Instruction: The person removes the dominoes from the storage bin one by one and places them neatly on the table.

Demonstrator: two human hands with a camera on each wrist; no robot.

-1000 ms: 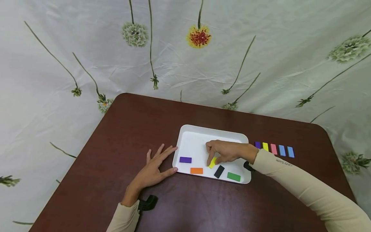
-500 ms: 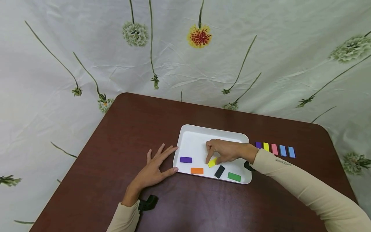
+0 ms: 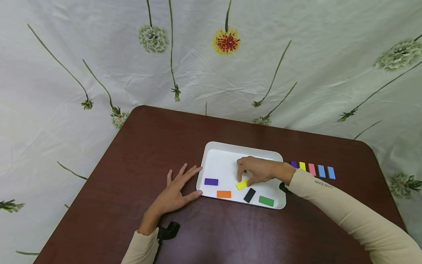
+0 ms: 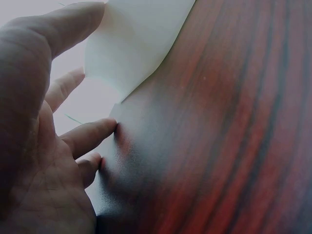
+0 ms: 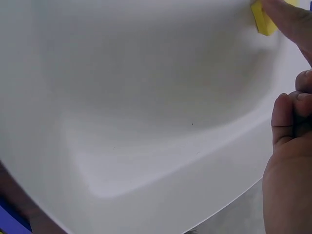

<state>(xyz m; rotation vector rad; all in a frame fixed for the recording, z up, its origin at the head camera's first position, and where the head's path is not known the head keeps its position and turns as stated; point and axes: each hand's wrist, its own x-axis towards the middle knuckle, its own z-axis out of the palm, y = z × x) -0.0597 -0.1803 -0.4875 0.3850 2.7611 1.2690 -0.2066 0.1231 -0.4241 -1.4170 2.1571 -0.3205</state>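
A shallow white tray (image 3: 217, 156) lies on the dark brown table. In it my right hand (image 3: 258, 169) pinches a small yellow block (image 3: 241, 184) between thumb and finger, low against the tray floor. The right wrist view shows one end of the yellow block (image 5: 263, 19) at its top right, a digit against it. My left hand (image 3: 171, 195) is spread at the tray's left side, index fingertip and thumb touching the rim. In the left wrist view, other fingertips (image 4: 108, 127) rest on the tabletop. Near the yellow block lie a purple block (image 3: 211, 182), an orange block (image 3: 224, 194), a black block (image 3: 249, 195) and a green block (image 3: 266, 201).
Right of the tray, several blocks stand in a row: purple (image 3: 293, 164), yellow (image 3: 302, 166), pink (image 3: 311, 169) and light blue (image 3: 321, 171). My right forearm (image 3: 343, 205) passes just in front of them. A flower-print cloth (image 3: 197, 66) hangs behind the table (image 3: 165, 135).
The yellow block has turned from a steep slant to a flatter one under my right hand. That hand has shifted slightly right. The left hand and the other blocks have stayed put.
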